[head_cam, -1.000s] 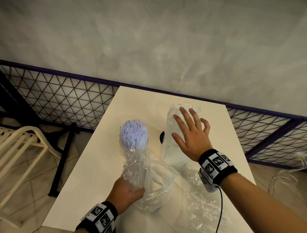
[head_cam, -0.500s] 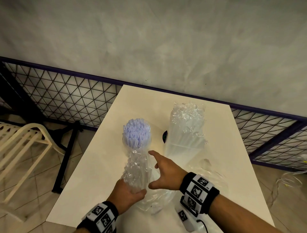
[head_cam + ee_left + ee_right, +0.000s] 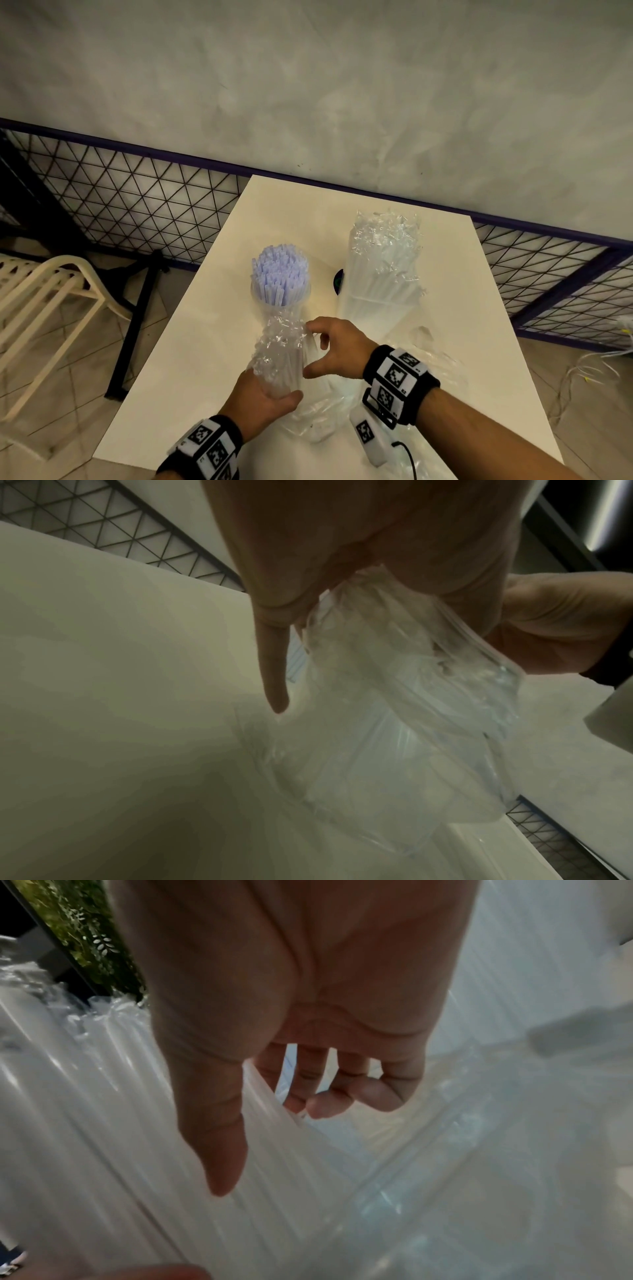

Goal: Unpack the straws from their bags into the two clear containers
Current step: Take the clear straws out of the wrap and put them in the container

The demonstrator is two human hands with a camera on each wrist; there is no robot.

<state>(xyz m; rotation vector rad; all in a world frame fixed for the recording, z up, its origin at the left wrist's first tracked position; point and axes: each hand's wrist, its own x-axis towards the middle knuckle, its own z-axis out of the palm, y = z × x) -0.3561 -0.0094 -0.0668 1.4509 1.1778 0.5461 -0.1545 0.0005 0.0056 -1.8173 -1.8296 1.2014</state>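
Observation:
A clear container near the table's middle holds a dense bunch of pale purple straws. To its right, wrapped clear straws stand upright in what looks like a second clear container. My left hand grips a bundle of wrapped clear straws, still in thin plastic, just in front of the purple straws. The left wrist view shows that bundle hanging from my left hand. My right hand curves beside the bundle, forefinger at its crinkled top, holding nothing. Its loosely bent fingers show in the right wrist view.
The white table stands against a grey wall with a black mesh fence. Crumpled empty bags lie at the near right. A small dark round thing sits between the containers. A cream chair stands to the left, and cables lie on the floor.
My right hand left the tops of the straws on the right and came down and left to the bundle in my left hand. The left hand kept its grip.

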